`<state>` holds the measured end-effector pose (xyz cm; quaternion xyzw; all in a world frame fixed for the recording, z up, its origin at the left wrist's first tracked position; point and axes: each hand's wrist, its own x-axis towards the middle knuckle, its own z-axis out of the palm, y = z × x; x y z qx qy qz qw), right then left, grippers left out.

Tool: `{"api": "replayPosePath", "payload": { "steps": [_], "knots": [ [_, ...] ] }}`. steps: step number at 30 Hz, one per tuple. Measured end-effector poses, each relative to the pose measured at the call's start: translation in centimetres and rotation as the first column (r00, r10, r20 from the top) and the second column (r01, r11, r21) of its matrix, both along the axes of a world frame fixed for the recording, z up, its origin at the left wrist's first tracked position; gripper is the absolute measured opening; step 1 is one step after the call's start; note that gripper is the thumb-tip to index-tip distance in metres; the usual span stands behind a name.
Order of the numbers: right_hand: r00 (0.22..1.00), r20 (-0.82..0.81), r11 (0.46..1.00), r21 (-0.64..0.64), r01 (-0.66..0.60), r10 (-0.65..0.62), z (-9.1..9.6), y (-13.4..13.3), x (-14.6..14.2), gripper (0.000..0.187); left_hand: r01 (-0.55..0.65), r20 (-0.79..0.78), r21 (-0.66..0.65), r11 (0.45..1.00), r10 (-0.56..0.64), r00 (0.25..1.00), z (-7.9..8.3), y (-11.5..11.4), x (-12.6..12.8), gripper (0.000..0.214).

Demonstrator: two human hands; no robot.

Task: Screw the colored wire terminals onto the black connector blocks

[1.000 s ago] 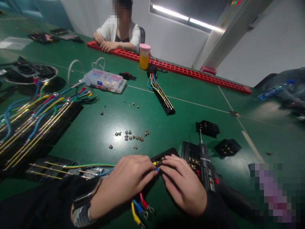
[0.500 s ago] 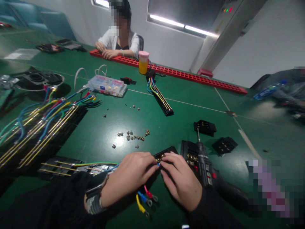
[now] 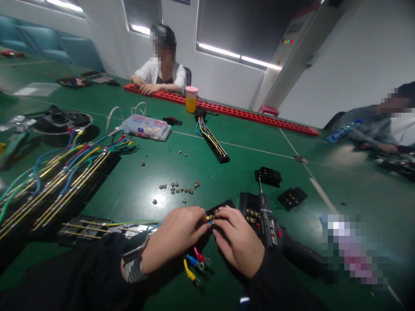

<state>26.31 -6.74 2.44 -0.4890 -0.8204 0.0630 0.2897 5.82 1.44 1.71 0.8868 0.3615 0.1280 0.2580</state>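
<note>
My left hand (image 3: 181,224) pinches a wire end with a blue sleeved terminal (image 3: 210,223), its fingertips over a black terminal block (image 3: 223,206) with brass contacts. From the other side, my right hand (image 3: 238,239) bends its fingers onto the same block, close to the blue terminal. The fingers hide most of the contact between them. Under my left hand, red, blue and yellow wires with ring terminals (image 3: 196,262) stick out towards me. A black electric screwdriver (image 3: 268,222) lies beside my right hand, its bit pointing away. Loose screws (image 3: 177,188) are scattered beyond my hands.
Wired black strips with brass rods (image 3: 65,181) cover the left side. Further back are a clear parts box (image 3: 145,126), another wired strip (image 3: 214,142) and a cup (image 3: 191,100). More terminal blocks (image 3: 292,198) lie at right. Two people sit across the table.
The camera view has tilted up and shifted slightly, bringing more of the person at right into sight. Both hands stay at the terminal block; a yellow piece now shows by the blue terminal.
</note>
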Motion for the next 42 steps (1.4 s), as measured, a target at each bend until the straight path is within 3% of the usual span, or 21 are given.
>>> {"api": "replayPosePath", "payload": {
  "steps": [28, 32, 35, 38, 40, 42],
  "knots": [
    [0.999, -0.04, 0.999, -0.028, 0.029, -0.03, -0.4, 0.2, -0.4, 0.021, 0.065, 0.002, 0.068, 0.996, -0.065, 0.998, -0.2, -0.1, 0.1, 0.019],
    [1.0, -0.017, 1.0, -0.024, 0.002, -0.002, 0.3, 0.3, -0.4, 0.022, 0.062, -0.006, 0.074, 0.995, -0.062, 0.998, -0.3, 0.0, 0.1, 0.02],
    [0.999, 0.007, 0.999, 0.026, 0.038, -0.038, 1.9, -0.5, 1.5, 0.03, 0.066, 0.007, 0.078, 0.995, -0.067, 0.998, -0.3, 0.0, 0.1, 0.021],
    [0.968, 0.025, 0.963, 0.111, 0.247, -0.251, 3.1, -2.7, 5.9, 0.028, 0.07, 0.003, 0.071, 0.995, -0.07, 0.998, -0.2, 0.0, 0.0, 0.021],
    [0.911, 0.118, 0.917, 0.116, 0.382, -0.395, 2.8, -4.8, 9.4, 0.025, 0.064, -0.013, 0.057, 0.996, -0.064, 0.998, -0.2, 0.0, 0.0, 0.021],
    [0.865, 0.207, 0.889, 0.126, 0.44, -0.457, 1.6, -6.9, 12.2, 0.025, 0.06, -0.021, 0.047, 0.997, -0.06, 0.998, -0.2, 0.1, 0.0, 0.021]
  ]
}}
